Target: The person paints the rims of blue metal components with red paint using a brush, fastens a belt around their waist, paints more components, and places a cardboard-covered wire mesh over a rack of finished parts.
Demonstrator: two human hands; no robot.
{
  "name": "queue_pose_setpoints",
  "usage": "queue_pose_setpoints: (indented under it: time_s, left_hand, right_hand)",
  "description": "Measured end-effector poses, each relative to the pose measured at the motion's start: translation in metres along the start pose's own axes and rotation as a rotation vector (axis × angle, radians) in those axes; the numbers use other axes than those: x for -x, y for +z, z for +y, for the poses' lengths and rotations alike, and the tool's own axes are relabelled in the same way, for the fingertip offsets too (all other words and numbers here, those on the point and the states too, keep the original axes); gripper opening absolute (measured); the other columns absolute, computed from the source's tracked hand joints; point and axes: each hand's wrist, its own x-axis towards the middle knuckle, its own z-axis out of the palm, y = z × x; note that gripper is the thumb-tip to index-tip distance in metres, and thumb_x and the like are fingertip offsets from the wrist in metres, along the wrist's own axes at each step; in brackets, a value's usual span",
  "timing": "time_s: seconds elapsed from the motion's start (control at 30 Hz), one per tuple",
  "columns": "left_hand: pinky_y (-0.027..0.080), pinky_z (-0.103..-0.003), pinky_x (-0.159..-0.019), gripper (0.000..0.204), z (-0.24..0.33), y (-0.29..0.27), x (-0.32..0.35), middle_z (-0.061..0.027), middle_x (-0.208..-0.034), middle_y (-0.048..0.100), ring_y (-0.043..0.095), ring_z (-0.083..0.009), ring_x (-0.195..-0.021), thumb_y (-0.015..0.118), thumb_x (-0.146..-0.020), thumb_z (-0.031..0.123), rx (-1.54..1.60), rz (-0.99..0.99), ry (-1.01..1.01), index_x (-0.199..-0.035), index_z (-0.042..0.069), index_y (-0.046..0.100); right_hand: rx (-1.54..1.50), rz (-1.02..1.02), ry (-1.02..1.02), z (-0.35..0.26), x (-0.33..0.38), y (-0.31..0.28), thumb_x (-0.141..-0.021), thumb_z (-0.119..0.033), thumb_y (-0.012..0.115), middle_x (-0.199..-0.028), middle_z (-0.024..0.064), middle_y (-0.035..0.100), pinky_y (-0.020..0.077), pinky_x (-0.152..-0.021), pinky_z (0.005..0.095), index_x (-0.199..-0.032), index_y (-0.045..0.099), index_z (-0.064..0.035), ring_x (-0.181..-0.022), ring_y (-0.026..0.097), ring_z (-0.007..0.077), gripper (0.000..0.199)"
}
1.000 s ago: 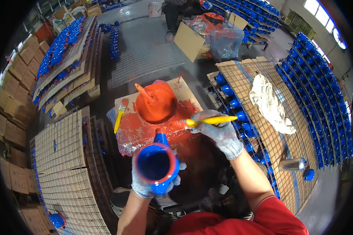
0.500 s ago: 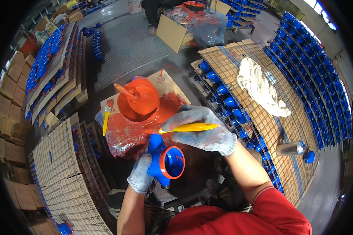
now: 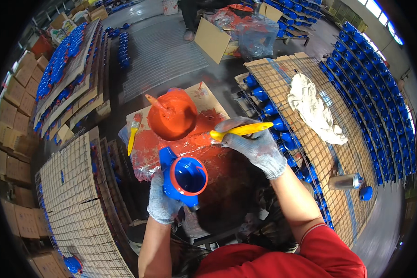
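Observation:
My left hand [image 3: 163, 204], in a grey knit glove, grips a blue cast valve body [image 3: 183, 178] from below; its round opening faces up with an orange-red painted rim. My right hand [image 3: 254, 143], also gloved, holds a yellow-handled brush [image 3: 241, 131] pointing left toward the paint-smeared sheet [image 3: 169, 150]. Behind it stands an orange-red paint bucket [image 3: 173, 114] with a stick in it. A second yellow-handled brush [image 3: 133, 133] lies at the sheet's left edge.
Wire mesh racks [image 3: 78, 194] flank me on both sides. Blue valve parts [image 3: 271, 110] line the right rack, with a white rag [image 3: 315, 111] and a spray can [image 3: 345, 181] on it. Cardboard boxes [image 3: 14, 116] stack at left. Another person's legs [image 3: 190, 18] stand far back.
My left hand has tilted the blue valve body so that its opening faces up and right. My right hand with the brush lifted away from it to the right.

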Motion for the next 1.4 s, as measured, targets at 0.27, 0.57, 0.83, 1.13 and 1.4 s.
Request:
queue_pose_setpoints:
  time_s: [0.27,0.57,0.83,1.13,1.4]
  left_hand:
    - [0.043,-0.056,-0.104,0.081,0.027,0.020,0.007,-0.0160,-0.139,0.051,0.050,-0.0349,-0.128,0.052,-0.090,0.063,0.158,-0.516,-0.215,-0.144,0.004,0.037]
    - [0.047,-0.037,-0.097,0.083,-0.014,0.014,0.001,-0.0135,-0.122,0.058,0.058,-0.0267,-0.110,0.086,-0.059,0.026,-1.463,-0.025,0.414,-0.131,0.004,0.050]
    - [0.052,-0.044,-0.089,0.085,-0.030,0.028,0.015,-0.0163,-0.122,0.055,0.059,-0.0363,-0.107,0.089,-0.051,0.028,-1.833,-0.352,0.854,-0.127,0.010,0.055]
    - [0.052,-0.044,-0.083,0.080,-0.026,0.019,0.010,-0.0158,-0.116,0.056,0.060,-0.0361,-0.099,0.086,-0.055,0.033,-1.761,-0.242,0.785,-0.125,0.008,0.055]
    - [0.051,-0.035,-0.093,0.068,0.000,0.007,0.005,-0.0132,-0.119,0.062,0.062,-0.0219,-0.108,0.078,-0.076,0.029,-0.624,-0.151,0.007,-0.131,-0.001,0.051]
  right_hand:
    - [0.028,-0.001,-0.069,-0.010,0.003,0.007,-0.085,0.006,0.067,-0.110,0.0092,0.069,0.0535,-0.086,0.0291,-0.105,0.067,-0.0020,-0.099,0.067,0.0171,0.021]
    - [0.820,0.018,0.081,-0.007,-0.002,-0.001,-0.086,-0.031,0.073,-0.079,0.0099,0.071,0.0510,-0.068,0.0314,-0.098,0.069,-0.0036,-0.072,0.066,0.0162,0.030]
    - [1.124,-0.081,0.158,0.000,-0.007,0.002,-0.090,-0.046,0.059,-0.083,0.0165,0.068,0.0514,-0.072,0.0479,-0.095,0.066,-0.0072,-0.082,0.066,0.0377,0.040]
    - [1.237,-0.112,-0.249,0.002,0.008,0.023,-0.088,-0.035,0.066,-0.073,0.0106,0.066,0.0516,-0.061,0.0371,-0.084,0.067,-0.0088,-0.067,0.066,0.0285,0.026]
    - [0.594,-0.201,-0.351,-0.014,0.010,0.018,-0.077,-0.010,0.079,-0.091,0.0074,0.073,0.0542,-0.073,0.0319,-0.089,0.069,-0.0046,-0.082,0.070,0.0222,0.017]
